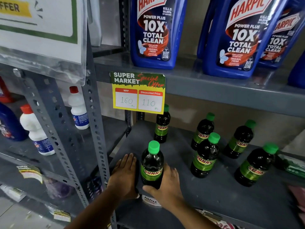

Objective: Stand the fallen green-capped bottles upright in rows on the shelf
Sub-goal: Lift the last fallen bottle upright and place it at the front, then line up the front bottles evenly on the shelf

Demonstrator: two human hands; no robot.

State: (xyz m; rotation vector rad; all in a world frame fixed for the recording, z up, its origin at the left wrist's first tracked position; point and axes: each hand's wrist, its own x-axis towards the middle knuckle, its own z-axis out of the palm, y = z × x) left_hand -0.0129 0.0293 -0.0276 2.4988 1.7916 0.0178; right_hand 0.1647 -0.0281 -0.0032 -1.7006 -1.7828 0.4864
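Observation:
Several dark bottles with green caps and green "Sunny" labels stand upright on the grey shelf (189, 192). The nearest bottle (151, 164) is at the front left. My right hand (166, 184) wraps around its base from the right. My left hand (124, 172) lies flat on the shelf just left of it, fingers together, holding nothing. One bottle (162, 126) stands behind at the back left. Two bottles (205, 156) (202, 131) stand in the middle, and two more (239, 140) (255, 166) on the right. None lies on its side.
A yellow price tag (138, 93) hangs from the shelf above, where large blue Harpic bottles (155, 33) stand. A perforated steel upright (94, 123) borders the shelf on the left, with white red-capped bottles (78, 109) beyond. A green packet (290, 164) lies at the far right.

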